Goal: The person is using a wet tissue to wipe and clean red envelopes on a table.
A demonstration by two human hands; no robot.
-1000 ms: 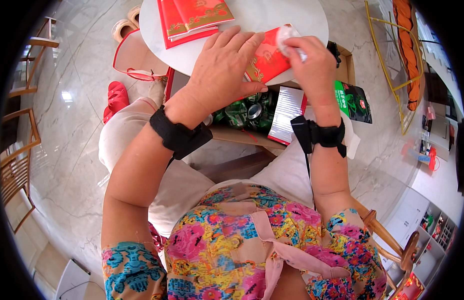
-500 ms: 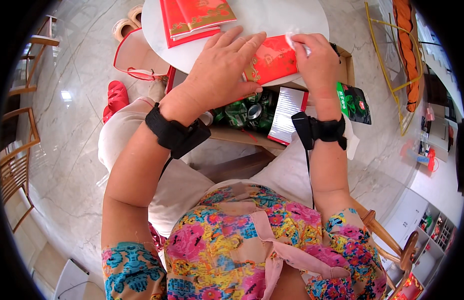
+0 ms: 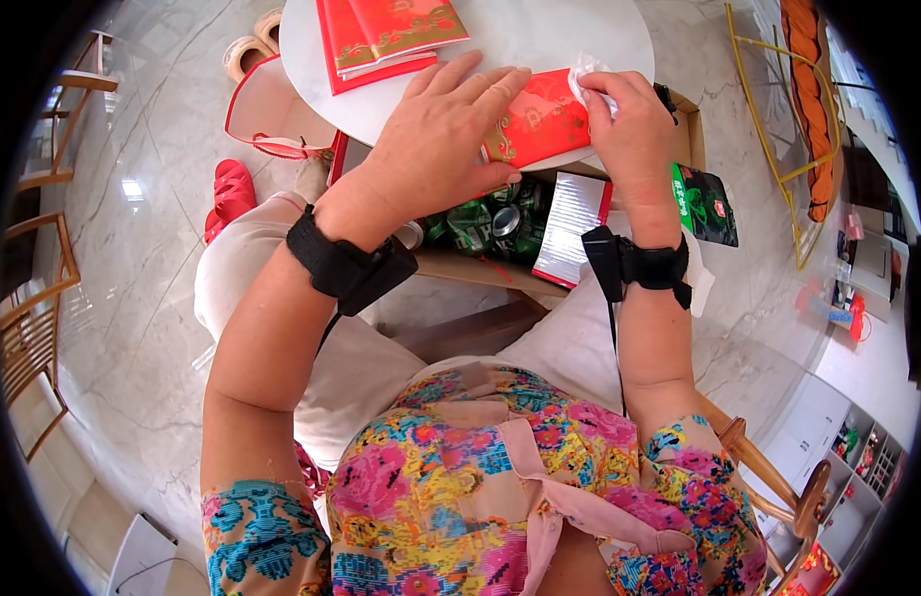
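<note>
A red envelope with gold ornament (image 3: 545, 121) lies near the front edge of the round white table (image 3: 550, 32). My left hand (image 3: 430, 129) is spread over its left end, fingers stretched out and pressing it flat. At the envelope's right end, my right hand (image 3: 634, 129) pinches a crumpled white tissue (image 3: 583, 74) between thumb and fingers. The tissue touches the upper right corner of the envelope. Several more red and gold envelopes (image 3: 396, 38) are stacked at the table's far left, just beyond my left hand.
Below the table edge, a cardboard box (image 3: 470, 266) holds crushed green cans (image 3: 470, 226) and a red-edged white carton (image 3: 571, 228). A green and black packet (image 3: 706, 206) is at its right. An open paper bag (image 3: 282, 109) and red sandals (image 3: 232, 194) stand left.
My right hand has shifted very slightly, and more of the tissue shows above its fingers. My left hand and the envelope stay in place.
</note>
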